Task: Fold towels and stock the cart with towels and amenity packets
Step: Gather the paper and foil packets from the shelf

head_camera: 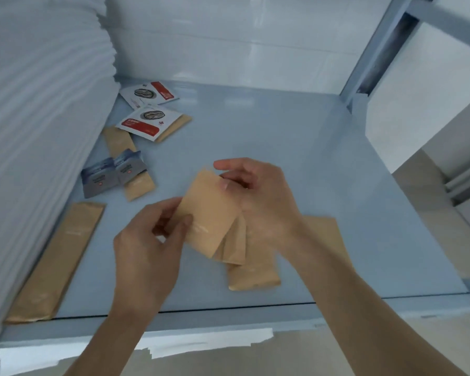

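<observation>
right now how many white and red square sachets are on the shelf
2, both at the back left of the pale blue cart shelf near the white towel stack: one farther back, one nearer lying over a tan paper packet. Others may be hidden.

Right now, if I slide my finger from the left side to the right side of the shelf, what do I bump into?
Stack of white towels → long brown packet → grey packets → left hand → brown packets held up → right hand → cart post.
</observation>
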